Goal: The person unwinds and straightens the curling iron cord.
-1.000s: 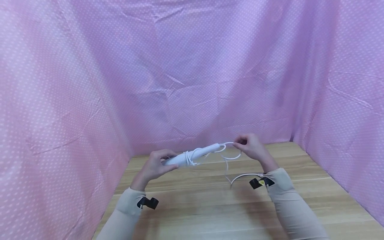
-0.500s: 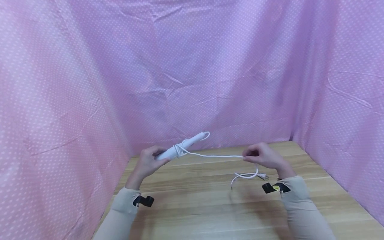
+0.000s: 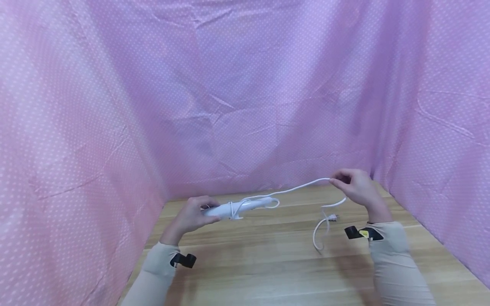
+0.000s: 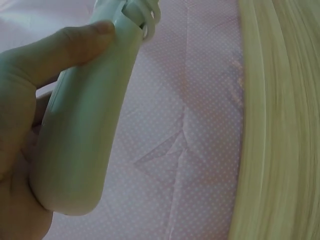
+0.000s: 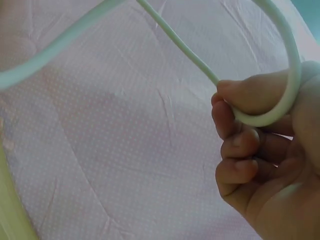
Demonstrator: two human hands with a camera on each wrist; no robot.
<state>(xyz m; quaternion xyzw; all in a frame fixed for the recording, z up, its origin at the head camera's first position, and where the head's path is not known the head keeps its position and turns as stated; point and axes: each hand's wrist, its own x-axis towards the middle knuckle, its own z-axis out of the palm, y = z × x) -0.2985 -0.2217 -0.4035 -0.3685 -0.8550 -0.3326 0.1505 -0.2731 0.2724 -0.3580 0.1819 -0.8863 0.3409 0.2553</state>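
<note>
Head view: our left hand point(image 3: 191, 215) grips a white appliance point(image 4: 85, 125), our right hand point(image 3: 359, 188) pinches its cord point(image 5: 294, 65); the yellow wrist label point(image 3: 363, 233) is too small to read

device point(image 3: 250, 205): white | cord point(image 3: 306, 184): white | curtain point(image 3: 245, 85): pink-lilac, white dots | table point(image 3: 260, 267): pale wood-grain | sleeves point(image 3: 396, 263): beige

Device point(image 3: 220, 211) left, plug point(image 3: 332, 217) right, worktop point(image 3: 264, 263) beneath
Cord point(image 3: 302, 185) runs between them through the right fingers point(image 5: 237, 172); curtain point(image 3: 245, 106) behind and at both sides.
</note>
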